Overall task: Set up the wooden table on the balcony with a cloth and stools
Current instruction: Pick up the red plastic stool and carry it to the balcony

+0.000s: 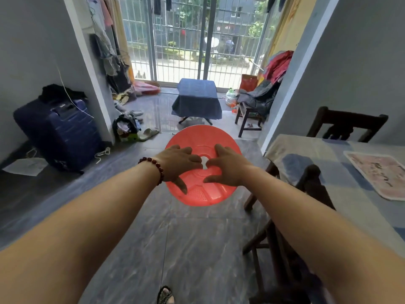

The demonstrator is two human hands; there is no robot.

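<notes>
A person carries a red stool across a tiled floor toward a sunlit balcony. Only its round, perforated seat shows, tilted to face the camera, and its legs are hidden behind it. Both hands grip the seat at its centre hole: the left hand and the right hand sit side by side, fingers curled at the rim of the opening and thumbs splayed down across the plastic. A string of dark red beads circles the left wrist.

Ahead, past the doorway, the balcony desk stands in front of the barred window. It is already draped in a dark blue cloth that hangs down on all sides, leaving just the crossed feet in view. Just to its right, a low wooden bench is heaped with dark clothing, with a large water bottle on the floor between the two.

Nearer the camera, a navy suitcase rests against the left wall, and a pale slipper lies by the door frame. At right, a dining desk under a checked covering holds a pink-patterned tray, with dark wooden chairs drawn up to it. A sandalled foot shows at the bottom edge.
</notes>
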